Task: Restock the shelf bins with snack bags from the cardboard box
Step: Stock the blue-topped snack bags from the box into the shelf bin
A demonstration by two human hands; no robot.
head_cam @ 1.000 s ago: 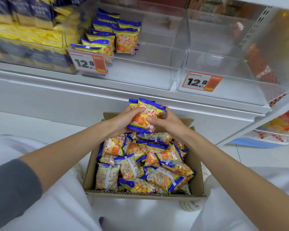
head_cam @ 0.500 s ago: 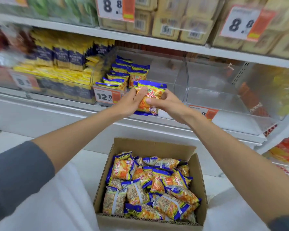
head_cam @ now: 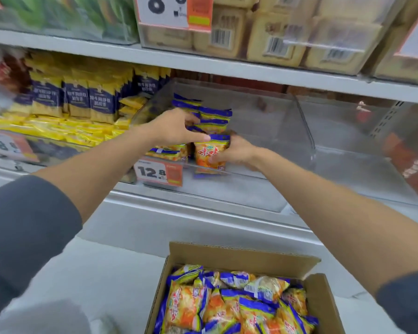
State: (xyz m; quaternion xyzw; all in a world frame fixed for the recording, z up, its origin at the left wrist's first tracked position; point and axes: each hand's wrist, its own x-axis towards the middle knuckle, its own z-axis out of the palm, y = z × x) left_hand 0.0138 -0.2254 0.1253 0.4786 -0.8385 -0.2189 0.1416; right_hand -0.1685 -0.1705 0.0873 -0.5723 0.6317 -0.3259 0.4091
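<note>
Lining white store shelves [head_cam: 203, 66], clear bins [head_cam: 263, 131] hold snack bags [head_cam: 215, 116].

Head-worn wide-angle camera faces forward and down, seemingly near the shelf bin [head_cam: 270, 131], cardboard box [head_cam: 239, 257] below.
</note>
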